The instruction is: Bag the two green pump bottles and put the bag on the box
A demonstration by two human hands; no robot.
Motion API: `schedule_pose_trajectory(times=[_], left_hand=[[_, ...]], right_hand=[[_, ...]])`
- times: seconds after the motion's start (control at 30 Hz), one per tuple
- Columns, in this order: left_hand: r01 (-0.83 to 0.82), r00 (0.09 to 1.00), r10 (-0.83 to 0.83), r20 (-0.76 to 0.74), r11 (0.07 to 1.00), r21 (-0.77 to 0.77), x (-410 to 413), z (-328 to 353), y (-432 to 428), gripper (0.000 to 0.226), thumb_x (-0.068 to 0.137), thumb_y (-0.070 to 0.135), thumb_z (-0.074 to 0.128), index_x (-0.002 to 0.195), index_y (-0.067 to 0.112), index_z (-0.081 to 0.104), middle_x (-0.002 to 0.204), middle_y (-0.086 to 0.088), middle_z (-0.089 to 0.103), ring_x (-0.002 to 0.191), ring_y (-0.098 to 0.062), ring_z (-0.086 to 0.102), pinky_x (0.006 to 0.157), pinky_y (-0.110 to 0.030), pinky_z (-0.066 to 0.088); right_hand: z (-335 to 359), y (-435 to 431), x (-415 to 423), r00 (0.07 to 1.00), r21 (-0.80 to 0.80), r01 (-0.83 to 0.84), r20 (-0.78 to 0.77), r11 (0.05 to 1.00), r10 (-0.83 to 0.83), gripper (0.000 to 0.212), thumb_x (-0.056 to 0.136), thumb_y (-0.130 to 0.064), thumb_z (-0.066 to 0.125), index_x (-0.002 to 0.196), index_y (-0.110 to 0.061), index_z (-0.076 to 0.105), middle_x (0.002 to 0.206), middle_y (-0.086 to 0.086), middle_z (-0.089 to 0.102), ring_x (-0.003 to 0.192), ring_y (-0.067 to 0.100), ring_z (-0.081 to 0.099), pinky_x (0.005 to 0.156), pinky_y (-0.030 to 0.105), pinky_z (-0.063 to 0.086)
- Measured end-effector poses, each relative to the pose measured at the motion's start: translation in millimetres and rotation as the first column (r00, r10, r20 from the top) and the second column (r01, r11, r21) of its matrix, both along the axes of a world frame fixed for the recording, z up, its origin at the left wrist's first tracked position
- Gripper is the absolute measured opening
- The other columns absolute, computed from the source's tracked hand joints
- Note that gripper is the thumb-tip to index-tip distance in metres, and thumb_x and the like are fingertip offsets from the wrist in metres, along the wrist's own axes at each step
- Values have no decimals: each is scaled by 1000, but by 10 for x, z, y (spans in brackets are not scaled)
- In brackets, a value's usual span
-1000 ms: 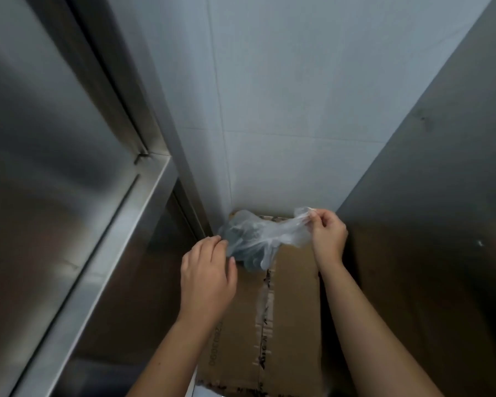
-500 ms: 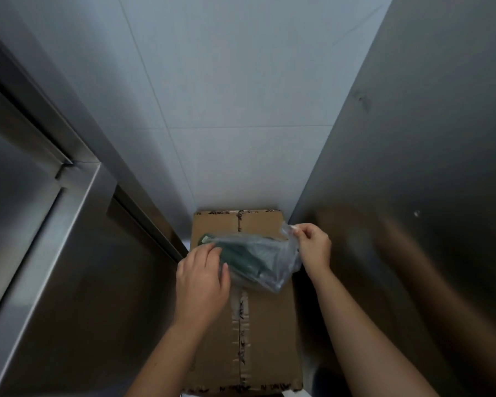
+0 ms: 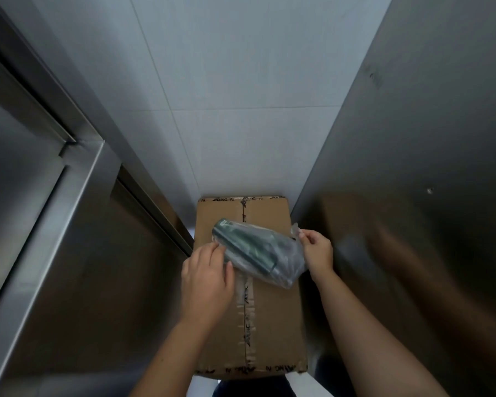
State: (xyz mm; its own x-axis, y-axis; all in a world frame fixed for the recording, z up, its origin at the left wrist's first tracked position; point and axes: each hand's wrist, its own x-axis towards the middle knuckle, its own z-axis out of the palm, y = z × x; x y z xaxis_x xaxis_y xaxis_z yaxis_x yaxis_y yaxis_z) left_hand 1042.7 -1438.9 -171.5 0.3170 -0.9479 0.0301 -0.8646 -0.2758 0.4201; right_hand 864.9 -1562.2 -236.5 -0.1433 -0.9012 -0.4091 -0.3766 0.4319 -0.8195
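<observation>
A clear plastic bag [image 3: 287, 262] holding dark green pump bottles [image 3: 244, 245] lies slanted across the far half of a taped brown cardboard box [image 3: 269, 325]. My left hand [image 3: 206, 279] rests on the bag's near-left side, fingers curled against the plastic. My right hand [image 3: 317, 253] pinches the bag's crumpled mouth at its right end. I cannot tell whether one or two bottles are inside, since the plastic blurs them.
The box fills a narrow gap between a stainless steel cabinet [image 3: 69, 253] on the left and a steel panel [image 3: 413, 196] on the right. A white tiled wall [image 3: 241, 110] closes the back.
The bag has come down from mid-air onto the box top and turned slantwise. Both hands followed it down, and the view has tilted lower over the box.
</observation>
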Motion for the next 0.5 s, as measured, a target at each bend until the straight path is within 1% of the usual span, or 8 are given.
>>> schedule_pose_trajectory(times=[0.1, 0.17, 0.27, 0.4, 0.5], left_hand=[[7, 1000, -7, -16, 1000, 5, -24, 21, 59, 32, 85, 17, 57, 116, 8, 58, 119, -9, 60, 115, -24, 51, 98, -43, 37], [11, 1000, -11, -19, 1000, 5, -28, 26, 91, 33, 86, 18, 56, 117, 8, 58, 120, -9, 60, 116, -23, 50, 98, -42, 36], [12, 1000, -12, -20, 1000, -3, -35, 35, 131, 32, 86, 18, 56, 116, 8, 58, 118, -9, 60, 115, -24, 51, 98, -42, 36], [2, 999, -3, -34, 1000, -14, -54, 68, 191, 31, 86, 18, 55, 116, 9, 58, 119, -8, 59, 116, -23, 49, 98, -41, 35], [7, 999, -7, -36, 1000, 4, -60, 90, 214, 33, 88, 21, 52, 119, 10, 56, 122, -6, 57, 118, -21, 47, 100, -39, 33]], right_hand=[[61, 59, 0, 996, 16, -49, -76, 999, 50, 26, 89, -13, 53, 113, -6, 61, 115, 13, 65, 108, 27, 58, 95, 39, 46], [101, 105, -14, 989, 21, -85, -123, 996, 87, 32, 90, -12, 51, 121, -5, 56, 121, 14, 61, 113, 27, 55, 96, 36, 43], [148, 172, -48, 980, 10, -123, -156, 992, 123, 37, 90, -11, 50, 127, -8, 50, 125, 13, 58, 114, 27, 54, 92, 32, 42], [202, 242, -45, 941, -23, -222, -266, 975, 208, 41, 90, -13, 48, 131, -10, 46, 133, 13, 52, 121, 29, 49, 99, 37, 41], [287, 290, -5, 901, -33, -307, -331, 951, 279, 40, 90, -14, 47, 131, -9, 47, 136, 11, 50, 125, 26, 45, 101, 33, 37]])
